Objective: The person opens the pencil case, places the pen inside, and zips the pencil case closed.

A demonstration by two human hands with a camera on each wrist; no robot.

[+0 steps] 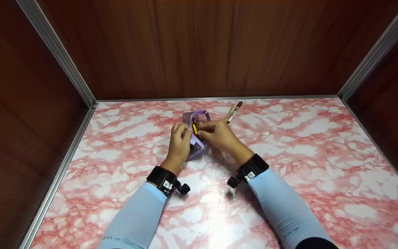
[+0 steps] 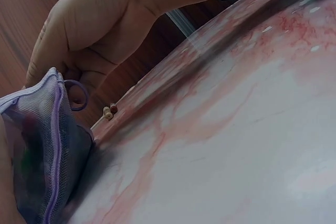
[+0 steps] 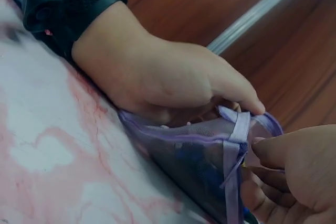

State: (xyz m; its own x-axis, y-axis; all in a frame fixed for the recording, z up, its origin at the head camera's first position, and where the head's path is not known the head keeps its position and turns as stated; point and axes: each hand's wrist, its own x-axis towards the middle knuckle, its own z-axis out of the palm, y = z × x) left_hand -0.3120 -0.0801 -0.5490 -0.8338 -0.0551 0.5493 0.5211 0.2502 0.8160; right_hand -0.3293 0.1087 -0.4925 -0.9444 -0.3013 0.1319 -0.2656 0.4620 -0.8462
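Observation:
A purple mesh pouch (image 1: 198,141) with lilac trim lies on the table between the hands, its top open. My left hand (image 1: 179,140) grips the pouch's left edge; in the right wrist view, its thumb presses on the lilac band (image 3: 239,129). My right hand (image 1: 221,134) reaches into the opening from the right, thumb and forefinger pinching a slim yellow pen (image 1: 195,128). Through the mesh (image 3: 202,166), blurred blue shapes show in the right wrist view. A thin purple loop (image 2: 80,98) stands out at the pouch's corner, by the right fingers.
Two pens, one beige (image 1: 231,112) and one brown-capped (image 1: 234,113), lie side by side behind my right hand. The red-and-white marbled table (image 1: 288,155) meets brown wood-grain panels (image 1: 199,52) at the back and both sides, with metal strips along the edges.

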